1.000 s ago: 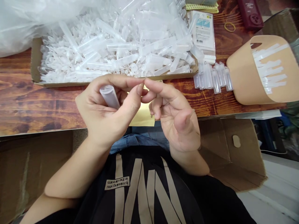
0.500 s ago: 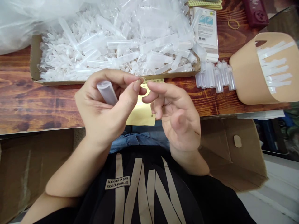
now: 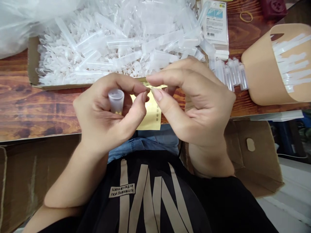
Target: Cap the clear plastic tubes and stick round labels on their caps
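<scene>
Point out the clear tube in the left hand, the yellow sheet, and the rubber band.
clear tube (image 3: 116,100), head view, round end.
yellow sheet (image 3: 150,116), head view, bare lower part.
rubber band (image 3: 246,16), head view, its loop.

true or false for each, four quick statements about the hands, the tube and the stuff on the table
1. The left hand holds a clear plastic tube. True.
2. The cardboard tray holds metal screws. False: it holds clear plastic tubes.
3. The right hand lies flat on the table. False: it is raised, fingertips pinched near the left hand's.
4. A yellow sheet lies under the hands. True.
</scene>
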`<state>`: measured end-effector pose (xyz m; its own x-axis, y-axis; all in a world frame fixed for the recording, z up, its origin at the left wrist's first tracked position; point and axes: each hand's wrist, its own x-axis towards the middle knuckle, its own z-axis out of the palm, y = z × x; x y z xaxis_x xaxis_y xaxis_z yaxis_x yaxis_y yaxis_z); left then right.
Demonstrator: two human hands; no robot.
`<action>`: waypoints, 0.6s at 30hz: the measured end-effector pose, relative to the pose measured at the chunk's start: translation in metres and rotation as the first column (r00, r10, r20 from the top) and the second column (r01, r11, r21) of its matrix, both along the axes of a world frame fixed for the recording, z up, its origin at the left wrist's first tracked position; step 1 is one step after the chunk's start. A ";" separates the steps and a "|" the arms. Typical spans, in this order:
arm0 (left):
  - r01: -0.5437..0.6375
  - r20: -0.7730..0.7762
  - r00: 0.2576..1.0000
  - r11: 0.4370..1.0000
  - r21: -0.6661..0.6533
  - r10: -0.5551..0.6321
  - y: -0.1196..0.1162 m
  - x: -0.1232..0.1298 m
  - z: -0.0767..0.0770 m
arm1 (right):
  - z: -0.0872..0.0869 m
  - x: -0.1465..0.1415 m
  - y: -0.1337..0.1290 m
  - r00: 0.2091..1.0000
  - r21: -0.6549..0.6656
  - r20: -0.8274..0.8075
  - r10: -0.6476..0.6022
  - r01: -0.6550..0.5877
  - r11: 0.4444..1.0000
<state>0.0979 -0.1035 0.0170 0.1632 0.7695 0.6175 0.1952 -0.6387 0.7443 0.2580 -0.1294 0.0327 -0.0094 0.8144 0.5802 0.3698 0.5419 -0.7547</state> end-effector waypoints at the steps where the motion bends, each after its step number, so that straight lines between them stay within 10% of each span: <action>1: -0.003 -0.028 1.000 1.000 0.009 0.004 0.000 -0.001 0.000 | -0.001 0.001 0.000 0.999 0.020 0.032 -0.004 0.003 1.000; 18: -0.035 -0.227 0.974 0.996 -0.078 0.016 -0.008 0.000 0.016 | -0.008 0.015 -0.003 0.977 0.041 0.211 0.024 -0.033 0.999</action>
<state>0.0978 -0.1120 0.0334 0.2709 0.8213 0.5020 0.3800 -0.5704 0.7282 0.2730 -0.1320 0.0247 -0.1580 0.7856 0.5983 0.5013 0.5858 -0.6368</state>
